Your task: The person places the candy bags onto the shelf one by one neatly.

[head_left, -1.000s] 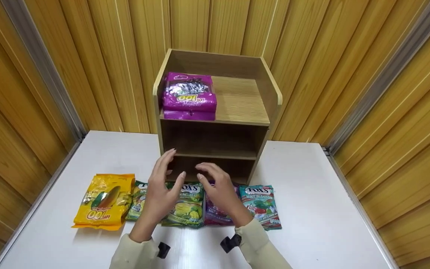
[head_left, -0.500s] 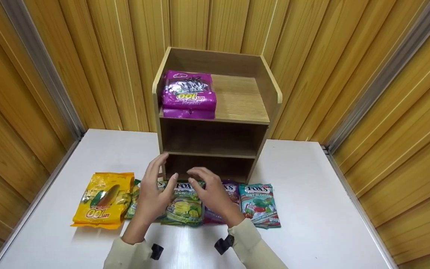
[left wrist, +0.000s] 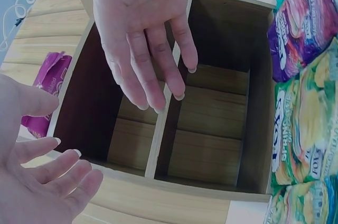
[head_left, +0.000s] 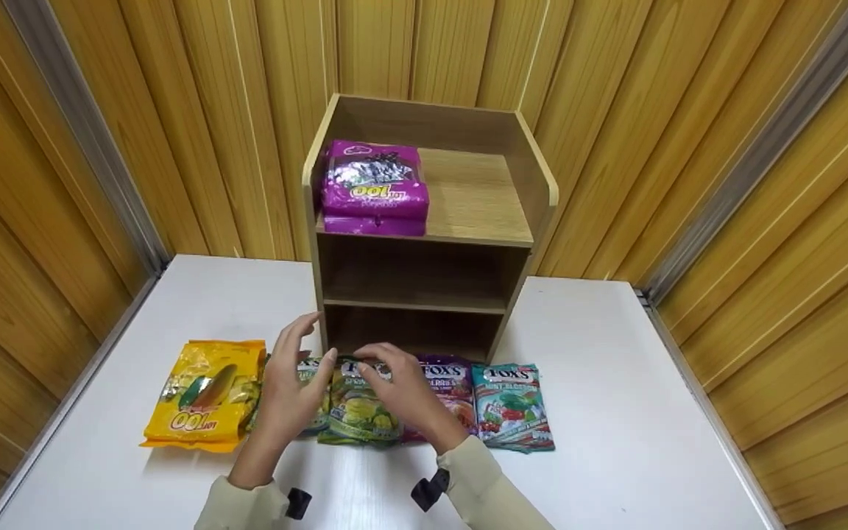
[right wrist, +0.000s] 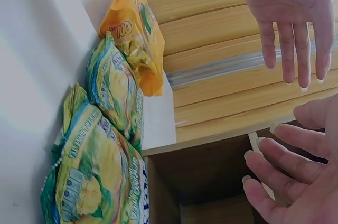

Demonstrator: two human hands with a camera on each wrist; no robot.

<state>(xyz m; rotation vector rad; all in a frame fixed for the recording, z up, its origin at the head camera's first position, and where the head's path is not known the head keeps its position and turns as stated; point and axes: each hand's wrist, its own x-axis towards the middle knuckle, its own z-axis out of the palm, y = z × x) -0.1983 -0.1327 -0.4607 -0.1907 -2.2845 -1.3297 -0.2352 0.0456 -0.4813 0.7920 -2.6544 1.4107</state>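
My left hand (head_left: 288, 394) hovers over a green FOX'S candy bag (head_left: 315, 412), its fingers loosely spread and nothing in them. To its right my right hand (head_left: 409, 390) floats above the gap between a second green FOX'S bag (head_left: 361, 419) and a purple FOX'S bag (head_left: 450, 375), also holding nothing. The two palms face each other, apart; the left wrist view shows both hands in front of the shelf compartments. A teal FOX'S mint bag (head_left: 514, 408) ends the row on the right, and a yellow candy bag (head_left: 207, 394) lies at the left end.
Behind the row stands a small wooden shelf (head_left: 415, 304) with two dark compartments under its top. On the top's left side lies a purple candy bag (head_left: 376, 188). Wood-grain panels (head_left: 689, 184) enclose the white table (head_left: 637, 427) at the back and sides.
Both hands have drifted left and slightly toward the body, uncovering more of the purple and teal FOX'S bags. The bags and the shelf stay where they were.
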